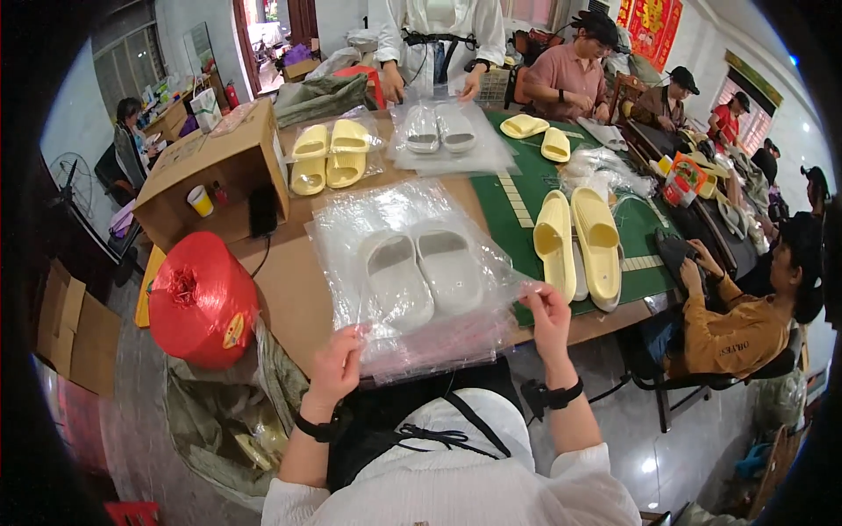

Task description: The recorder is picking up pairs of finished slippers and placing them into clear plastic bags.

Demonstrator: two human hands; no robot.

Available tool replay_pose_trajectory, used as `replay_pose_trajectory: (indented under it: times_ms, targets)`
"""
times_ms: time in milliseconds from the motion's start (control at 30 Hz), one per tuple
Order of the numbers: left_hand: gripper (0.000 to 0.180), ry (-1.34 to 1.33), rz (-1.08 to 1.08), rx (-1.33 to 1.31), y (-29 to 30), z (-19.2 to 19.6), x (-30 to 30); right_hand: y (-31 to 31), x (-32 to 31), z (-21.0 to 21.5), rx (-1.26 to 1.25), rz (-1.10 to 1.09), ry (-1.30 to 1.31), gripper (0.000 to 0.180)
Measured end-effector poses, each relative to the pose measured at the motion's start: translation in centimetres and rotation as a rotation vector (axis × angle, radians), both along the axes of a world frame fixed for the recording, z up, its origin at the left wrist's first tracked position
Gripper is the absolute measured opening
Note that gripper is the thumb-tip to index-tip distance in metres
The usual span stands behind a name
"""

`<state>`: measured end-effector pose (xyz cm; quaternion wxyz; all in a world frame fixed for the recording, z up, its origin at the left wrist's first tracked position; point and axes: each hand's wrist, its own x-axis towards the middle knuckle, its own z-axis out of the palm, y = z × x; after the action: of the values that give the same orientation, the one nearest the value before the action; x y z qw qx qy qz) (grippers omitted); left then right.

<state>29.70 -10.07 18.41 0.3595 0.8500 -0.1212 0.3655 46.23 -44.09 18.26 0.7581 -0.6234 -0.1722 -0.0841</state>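
Observation:
A pair of grey slippers (424, 273) lies side by side inside a clear plastic bag (342, 210), on top of a stack of similar bags. My left hand (336, 361) pinches the bag's near left corner. At the near right corner, my right hand (547, 317) grips the same bag with thumb and fingers, so its near edge is stretched between both hands. Just right of the bag, a pair of pale yellow slippers (596, 241) stands on the green mat, partly covering a grey pair.
Bagged yellow slippers (331, 158) and a cardboard box (210, 167) stand at the far left, with a red twine roll (203, 298) nearer. An open woven sack (219, 412) sits below the table's left edge. A co-worker (438, 39) handles bagged grey slippers opposite; another person (732, 307) sits at right.

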Motion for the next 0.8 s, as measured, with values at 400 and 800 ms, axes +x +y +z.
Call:
replay_pose_trajectory:
  times_ms: [400, 800]
  targets:
    - [0.021, 0.540, 0.133, -0.514, -0.8, -2.8, 0.5, 3.6, -5.1, 3.6, -0.765, -0.255, -0.603, 0.043]
    - [0.040, 0.547, -0.006, -1.305, -3.0, 0.2, 3.4, 5.7, -5.3, -2.4, -0.883, 0.193, -0.511, 0.051]
